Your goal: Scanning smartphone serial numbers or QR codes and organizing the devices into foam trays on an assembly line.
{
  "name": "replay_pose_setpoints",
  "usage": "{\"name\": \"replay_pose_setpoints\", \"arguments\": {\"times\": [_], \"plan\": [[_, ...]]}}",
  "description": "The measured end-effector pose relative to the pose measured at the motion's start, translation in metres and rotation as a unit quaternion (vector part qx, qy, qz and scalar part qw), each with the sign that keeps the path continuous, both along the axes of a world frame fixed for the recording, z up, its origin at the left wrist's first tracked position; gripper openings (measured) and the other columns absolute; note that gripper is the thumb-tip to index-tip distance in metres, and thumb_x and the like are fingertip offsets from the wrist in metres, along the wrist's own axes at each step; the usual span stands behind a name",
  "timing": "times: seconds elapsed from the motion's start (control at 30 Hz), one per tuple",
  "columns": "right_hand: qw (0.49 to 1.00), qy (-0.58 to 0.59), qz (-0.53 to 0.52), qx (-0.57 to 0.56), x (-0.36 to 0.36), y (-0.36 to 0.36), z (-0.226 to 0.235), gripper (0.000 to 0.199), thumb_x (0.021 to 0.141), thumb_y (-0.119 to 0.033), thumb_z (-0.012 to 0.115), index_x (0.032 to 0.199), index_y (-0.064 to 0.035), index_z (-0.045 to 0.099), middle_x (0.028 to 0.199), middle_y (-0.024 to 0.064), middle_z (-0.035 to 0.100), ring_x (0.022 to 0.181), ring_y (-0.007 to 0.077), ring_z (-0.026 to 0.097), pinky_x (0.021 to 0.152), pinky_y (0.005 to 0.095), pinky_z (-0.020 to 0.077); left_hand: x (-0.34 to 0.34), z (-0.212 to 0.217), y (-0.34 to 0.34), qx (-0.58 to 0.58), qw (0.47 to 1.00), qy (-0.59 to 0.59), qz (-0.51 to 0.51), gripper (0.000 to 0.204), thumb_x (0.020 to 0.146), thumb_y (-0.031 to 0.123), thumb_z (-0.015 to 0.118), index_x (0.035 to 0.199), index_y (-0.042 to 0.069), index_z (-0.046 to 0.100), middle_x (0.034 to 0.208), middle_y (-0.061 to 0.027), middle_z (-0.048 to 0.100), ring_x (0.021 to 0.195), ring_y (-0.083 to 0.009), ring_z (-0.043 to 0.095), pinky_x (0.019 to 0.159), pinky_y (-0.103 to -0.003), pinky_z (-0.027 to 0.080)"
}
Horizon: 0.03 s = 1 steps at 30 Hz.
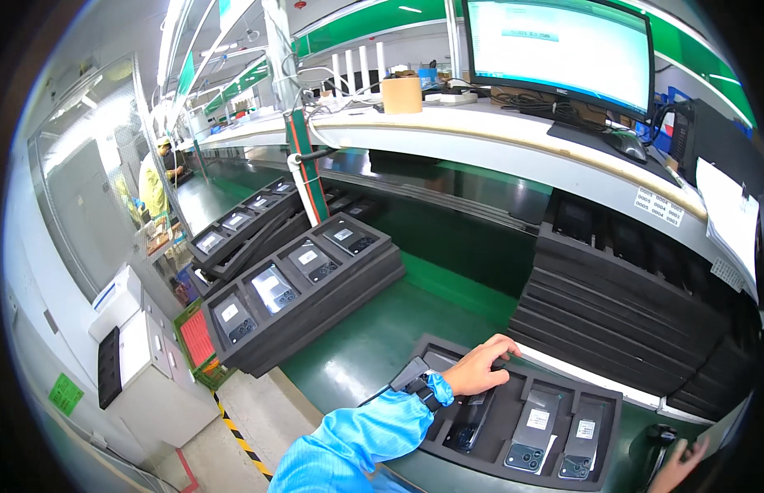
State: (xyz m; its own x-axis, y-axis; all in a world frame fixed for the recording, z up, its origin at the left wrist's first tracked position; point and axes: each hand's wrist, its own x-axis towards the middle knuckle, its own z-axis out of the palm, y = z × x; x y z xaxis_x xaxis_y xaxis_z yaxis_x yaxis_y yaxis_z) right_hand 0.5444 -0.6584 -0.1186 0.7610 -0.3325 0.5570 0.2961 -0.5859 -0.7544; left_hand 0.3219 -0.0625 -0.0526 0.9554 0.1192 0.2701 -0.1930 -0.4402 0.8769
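My left hand (482, 367), in a blue sleeve with a dark band and device at the wrist, hovers over a black foam tray (494, 450). Its fingers are loosely bent and apart, with nothing seen in them. In the tray's slots lie a phone (531, 429) and another phone (581, 442), both with white labels and camera lenses at the near end. A darker phone (464, 434) lies partly under my left hand. At the lower right edge my right hand (680, 467) shows spread fingers, close to a black object (663, 434) whose kind I cannot make out.
Stacked foam trays (316, 308) with phones stand to the left, and more black trays (616, 308) are piled at right below a shelf (554, 152). Above are a monitor (563, 49) and tape roll (402, 95). A person in yellow (152, 185) works far left.
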Motion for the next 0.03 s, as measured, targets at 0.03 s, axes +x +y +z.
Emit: {"name": "replay_pose_setpoints", "arguments": {"times": [0.03], "plan": [[0.996,-0.049,0.011,0.079,0.0184,-0.0318,0.0056,0.068,0.097,-0.03,0.071,0.156,-0.0165,0.039,0.15,0.0209,0.045,0.136,0.0301,0.045,0.112,0.0348,0.0371,-0.0005,-0.0026,0.0003,0.003,1.0,0.0,-0.003,0.05,0.078,0.004,0.059,0.128,0.006,0.056,0.134,-0.0101,0.047,0.117,-0.0277,0.054,0.106,-0.038,0.044]]}}
